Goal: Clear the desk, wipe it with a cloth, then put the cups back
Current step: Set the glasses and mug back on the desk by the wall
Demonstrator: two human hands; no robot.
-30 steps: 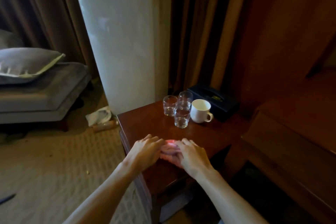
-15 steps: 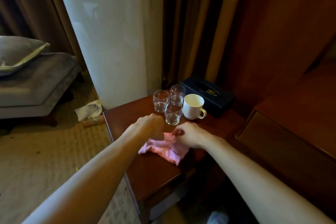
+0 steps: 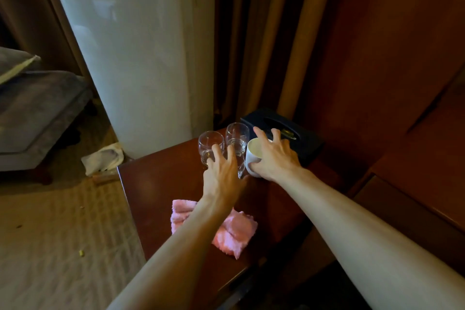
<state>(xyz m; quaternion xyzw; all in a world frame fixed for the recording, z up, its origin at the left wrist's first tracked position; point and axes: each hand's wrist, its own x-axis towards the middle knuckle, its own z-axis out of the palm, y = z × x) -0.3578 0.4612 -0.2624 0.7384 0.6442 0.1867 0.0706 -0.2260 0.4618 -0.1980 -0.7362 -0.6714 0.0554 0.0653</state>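
Observation:
Three clear glasses stand at the back of the dark wooden desk (image 3: pixel 161 184): a left glass (image 3: pixel 210 142), a back glass (image 3: pixel 237 134) and a front glass (image 3: pixel 240 170) mostly hidden by my left hand (image 3: pixel 222 176). That hand's fingers are spread and touch the left and front glasses. A white mug (image 3: pixel 253 151) stands just right of the glasses. My right hand (image 3: pixel 274 158) lies over it, thumb against its near side, fingers stretched apart past the rim. A crumpled pink cloth (image 3: pixel 234 231) lies on the desk under my left forearm.
A black tissue box (image 3: pixel 302 138) sits behind the mug against the curtains. A lower wooden unit (image 3: pixel 415 196) adjoins the desk on the right. On the left are a white column (image 3: pixel 130 58), a grey sofa (image 3: pixel 37 113) and a white cloth (image 3: pixel 103 158) on the carpet.
Both hands have let go of the pink cloth and moved forward, the left onto the glasses, the right onto the mug. The cloth now lies loose on the desk.

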